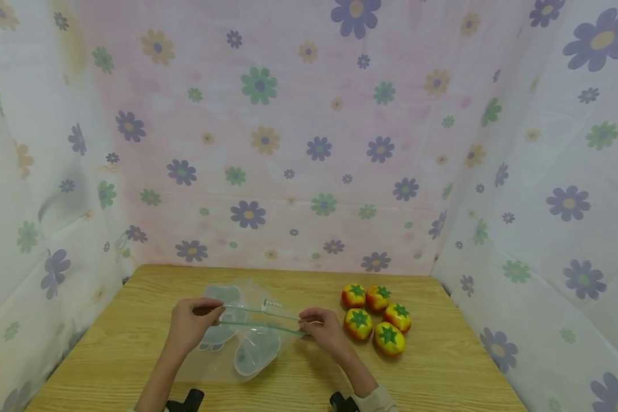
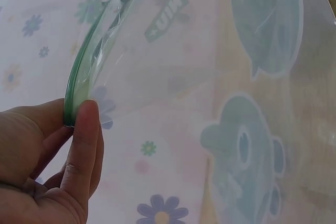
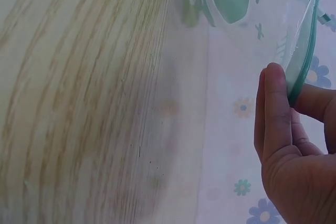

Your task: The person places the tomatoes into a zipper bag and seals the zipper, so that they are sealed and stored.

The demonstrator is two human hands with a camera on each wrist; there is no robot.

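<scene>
Bag [image 1: 257, 350] held by its mouth
Left hand [image 1: 191, 321] and right hand [image 1: 327, 331] pinch opposite ends; five fruits [image 1: 358, 325] lie nearby.

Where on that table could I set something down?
Bare table lies between its left edge and the left grip, and between the fruits and its right edge. The middle, where it and the right grip hold the plastic bag, is crowded.

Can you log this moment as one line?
left hand: pinches clear bag; right hand: pinches bag's other side; bag mouth: parted; fruits: five, red-yellow, on table right of bag
</scene>
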